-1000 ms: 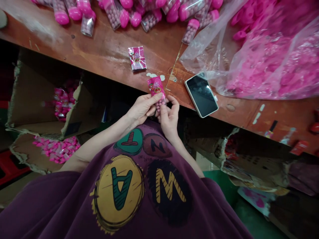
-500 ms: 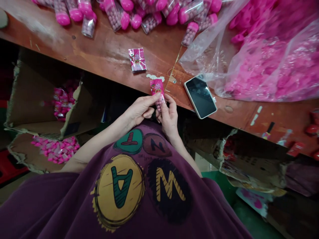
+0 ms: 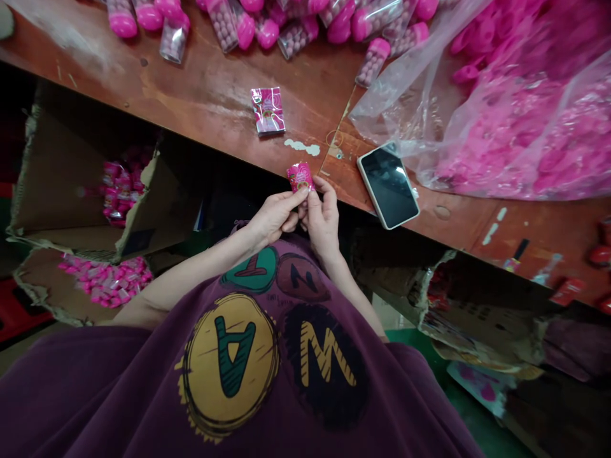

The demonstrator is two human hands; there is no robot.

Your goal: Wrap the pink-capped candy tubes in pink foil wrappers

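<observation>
Just off the table's near edge, both of my hands are closed on a small clear tube of pink candy balls with a printed pink label [image 3: 300, 177]. My left hand [image 3: 277, 215] pinches it from the left, thumb lying on the label. My right hand [image 3: 323, 216] grips its lower right side, thumb against it. Fingers hide most of the tube's lower part. Beyond my hands, a stack of similar pink printed labels [image 3: 268, 111] lies on the wooden table [image 3: 210, 108].
Several pink-capped candy tubes [image 3: 298, 37] lie along the far side. A phone [image 3: 389, 184] rests right of my hands, before a clear bag of pink plastic parts [image 3: 520, 133]. Below left, an open carton [image 3: 62, 172] holds pink labelled pieces; a lower one holds pink-capped tubes [image 3: 112, 280].
The label has slid or turned downward over the tube, and less of the candy shows. Both hands stay on it, nearly in place. The view has shifted slightly.
</observation>
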